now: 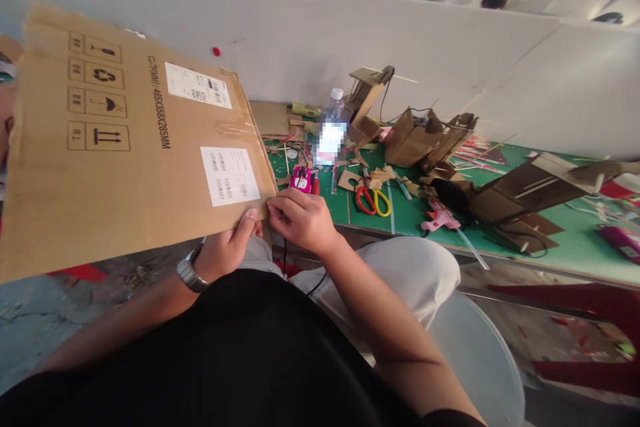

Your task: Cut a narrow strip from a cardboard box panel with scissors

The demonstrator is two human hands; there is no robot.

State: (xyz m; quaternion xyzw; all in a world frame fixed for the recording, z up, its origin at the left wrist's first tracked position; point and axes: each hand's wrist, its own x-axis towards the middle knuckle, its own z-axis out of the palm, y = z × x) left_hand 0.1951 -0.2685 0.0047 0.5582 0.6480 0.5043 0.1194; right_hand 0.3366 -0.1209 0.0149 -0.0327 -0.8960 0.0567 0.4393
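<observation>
A large cardboard sheet (pixel 150 193) with printed handling symbols and two white labels fills the left of the head view, tilted upward from my lap. My left hand (pixel 235 247), with a metal watch at the wrist, grips its lower right corner, thumb on the printed face. Right beside it, my right hand (pixel 303 217) is closed at the same corner, fingertips pinching the sheet's edge. Whether anything else is inside the right fingers is hidden. Just beyond the right hand lies a pink box (pixel 301 179) on the green table.
Scissors (pixel 373 201), a pink glue gun (pixel 441 217) and a water bottle (pixel 336 103) are on the green table (pixel 583 217). Several cardboard models (pixel 530 190) stand among scraps and sticks. A white partition (pixel 280 33) rises behind. People's heads show beyond it.
</observation>
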